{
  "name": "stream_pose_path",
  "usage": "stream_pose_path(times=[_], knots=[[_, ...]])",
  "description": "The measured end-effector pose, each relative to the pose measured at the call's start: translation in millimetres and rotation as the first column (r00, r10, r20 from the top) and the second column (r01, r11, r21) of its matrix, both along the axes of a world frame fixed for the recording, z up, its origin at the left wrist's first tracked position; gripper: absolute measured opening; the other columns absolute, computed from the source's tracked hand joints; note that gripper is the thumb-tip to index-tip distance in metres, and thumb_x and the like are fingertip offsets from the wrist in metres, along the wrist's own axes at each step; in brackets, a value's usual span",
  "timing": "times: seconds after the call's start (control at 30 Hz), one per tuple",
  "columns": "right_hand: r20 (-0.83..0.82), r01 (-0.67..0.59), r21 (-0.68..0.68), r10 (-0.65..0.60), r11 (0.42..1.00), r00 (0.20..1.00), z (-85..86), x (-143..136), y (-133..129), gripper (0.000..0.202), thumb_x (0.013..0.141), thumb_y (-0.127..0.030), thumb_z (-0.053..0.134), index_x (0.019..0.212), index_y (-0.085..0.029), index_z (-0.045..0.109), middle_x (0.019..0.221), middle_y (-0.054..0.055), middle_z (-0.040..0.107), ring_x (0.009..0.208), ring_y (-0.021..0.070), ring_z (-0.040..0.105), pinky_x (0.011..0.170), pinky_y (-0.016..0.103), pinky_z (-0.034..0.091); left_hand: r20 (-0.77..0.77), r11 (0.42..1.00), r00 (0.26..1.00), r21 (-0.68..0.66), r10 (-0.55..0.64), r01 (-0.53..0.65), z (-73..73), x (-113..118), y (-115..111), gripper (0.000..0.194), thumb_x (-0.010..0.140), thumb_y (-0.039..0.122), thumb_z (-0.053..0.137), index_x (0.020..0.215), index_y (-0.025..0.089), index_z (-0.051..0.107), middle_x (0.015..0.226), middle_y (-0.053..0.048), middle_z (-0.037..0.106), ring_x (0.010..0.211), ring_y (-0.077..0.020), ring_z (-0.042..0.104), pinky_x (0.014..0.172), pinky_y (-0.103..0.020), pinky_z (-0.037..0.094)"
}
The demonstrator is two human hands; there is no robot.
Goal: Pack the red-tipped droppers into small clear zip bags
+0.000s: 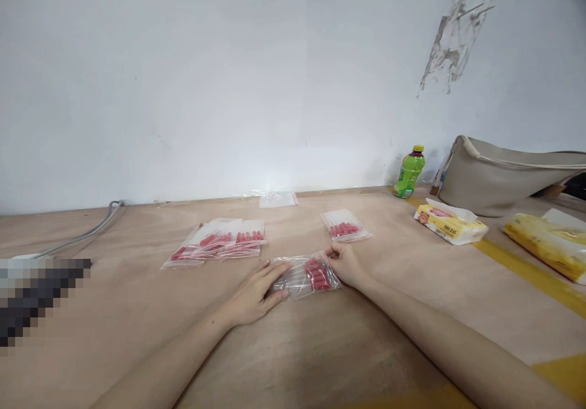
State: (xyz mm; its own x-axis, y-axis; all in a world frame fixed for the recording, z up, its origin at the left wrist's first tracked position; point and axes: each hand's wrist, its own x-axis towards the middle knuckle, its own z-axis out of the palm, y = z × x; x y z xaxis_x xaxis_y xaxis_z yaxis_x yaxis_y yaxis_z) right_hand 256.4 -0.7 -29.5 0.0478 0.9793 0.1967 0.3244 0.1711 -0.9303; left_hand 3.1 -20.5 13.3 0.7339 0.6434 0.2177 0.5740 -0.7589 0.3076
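Observation:
A clear plastic bag with several red-ended pieces inside lies flat on the wooden table, between my hands. My left hand rests on the bag's left end, fingers apart. At the bag's upper right edge, my right hand has its thumb and fingers closed on the plastic. Behind my left hand lies an overlapping pile of similar filled bags. Another filled bag sits just beyond my right hand.
Flat clear bags lie by the wall. On the right are a green bottle, a tissue pack, a yellow pack and a grey bag. A cable runs along the left.

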Motion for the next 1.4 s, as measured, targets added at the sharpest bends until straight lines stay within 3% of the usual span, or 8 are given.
stream_pose_path(times=[0.23,0.43,0.63,0.8,0.93,1.07,1.23,1.4], knots=[[-0.119,-0.35,-0.125,0.337,0.928,0.934,22.8,22,-13,0.035,0.056,-0.039,0.071,0.082,-0.016,0.064,0.064,-0.001,0.063,0.057,0.0119,0.055,0.058,0.026,0.044,-0.008,1.0,1.0,-0.017,-0.007,0.007,-2.0,0,3,0.047,0.087,0.038,0.042,0.132,0.024,0.035,0.135,-0.005,0.041,0.125,-0.0241,0.034,0.105,-0.046,0.025],[-0.131,-0.231,-0.113,0.216,0.966,0.968,12.4,17,-6,0.034,0.047,-0.037,0.075,0.067,-0.015,0.058,0.059,-0.002,0.057,0.058,0.0123,0.052,0.059,0.027,0.044,-0.02,0.998,0.998,-0.014,-0.063,0.063,-1.9,0,5,0.046,0.089,0.038,0.039,0.132,0.023,0.035,0.134,-0.005,0.043,0.125,-0.0196,0.036,0.107,-0.043,0.021],[0.125,-0.145,0.013,0.142,0.989,0.982,18.6,21,-13,0.02,0.064,-0.022,0.06,0.082,-0.017,0.055,0.073,0.001,0.058,0.061,0.013,0.052,0.059,0.027,0.045,-0.001,0.998,0.998,-0.02,-0.067,0.067,0.1,0,2,0.045,0.089,0.036,0.039,0.132,0.024,0.036,0.136,-0.005,0.039,0.126,-0.0203,0.034,0.106,-0.042,0.024],[0.639,-0.394,0.242,0.16,0.887,0.753,43.2,34,-29,0.056,0.065,-0.003,0.049,0.116,-0.026,0.052,0.126,0.007,0.045,0.113,0.0229,0.043,0.095,0.042,0.033,0.117,0.993,0.993,0.114,0.006,-0.019,-6.2,0,4,0.039,0.085,0.035,0.047,0.122,0.023,0.048,0.139,-0.006,0.034,0.128,-0.0238,0.03,0.103,-0.04,0.031],[0.771,-0.619,0.208,0.263,0.757,0.581,47.2,27,-36,0.046,0.076,-0.011,0.049,0.118,-0.029,0.053,0.132,0.003,0.044,0.125,0.0229,0.033,0.102,0.044,0.027,0.273,0.941,0.953,0.268,0.133,-0.208,-13.7,-1,11,0.026,0.083,0.031,0.051,0.105,0.02,0.058,0.121,-0.008,0.051,0.114,-0.0244,0.045,0.096,-0.042,0.037],[0.67,-0.645,0.29,0.332,0.707,0.665,33.0,10,-36,0.034,0.081,-0.015,0.047,0.113,-0.022,0.058,0.121,0.008,0.056,0.115,0.0193,0.047,0.1,0.04,0.034,0.365,0.909,0.918,0.309,0.158,-0.28,-15.0,-4,16,0.019,0.084,0.026,0.049,0.098,0.019,0.059,0.107,-0.008,0.057,0.102,-0.0223,0.052,0.088,-0.04,0.043],[0.401,-0.492,0.41,0.333,0.768,0.853,10.7,-4,-28,0.029,0.082,-0.01,0.043,0.092,-0.023,0.067,0.105,0.006,0.065,0.1,0.0167,0.059,0.089,0.036,0.047,0.314,0.939,0.943,0.28,0.108,-0.201,-14.1,-3,14,0.02,0.082,0.025,0.05,0.1,0.02,0.058,0.109,-0.008,0.055,0.103,-0.0215,0.05,0.088,-0.038,0.043],[0.253,-0.457,0.408,0.383,0.79,0.889,2.3,-7,-22,0.026,0.081,-0.012,0.046,0.086,-0.024,0.069,0.096,0.004,0.067,0.094,0.0158,0.061,0.084,0.035,0.051,0.299,0.929,0.947,0.305,0.115,-0.209,-13.8,-3,12,0.02,0.082,0.025,0.05,0.099,0.02,0.059,0.109,-0.008,0.056,0.102,-0.0217,0.051,0.087,-0.038,0.042]])
